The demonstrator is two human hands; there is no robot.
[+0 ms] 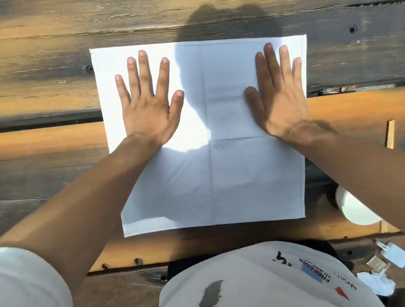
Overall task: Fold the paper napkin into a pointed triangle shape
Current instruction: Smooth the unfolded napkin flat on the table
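We see a white paper napkin [211,172] lying fully unfolded and flat on a weathered wooden plank table [31,72], its near edge close to the table's near side. Faint crease lines cross it — one running near to far down the middle, another left to right about halfway along. Our left hand [148,109] rests palm down on the far-left part of the napkin, fingers spread wide and straight, gripping nothing. Our right hand [279,97] lies the same way on the far-right part, fingers extended and a little closer together, also flat and holding nothing. The two hands are well apart, with the middle crease between them. A shadow falls across the centre of the napkin and onto the wood beyond its far edge, while the patch just beside the left hand is brightly sunlit. To the right of the napkin's near corner a white rounded object [355,208] sits partly behind the right forearm — we cannot tell what it is. A thin wooden stick [389,134] lies farther right.
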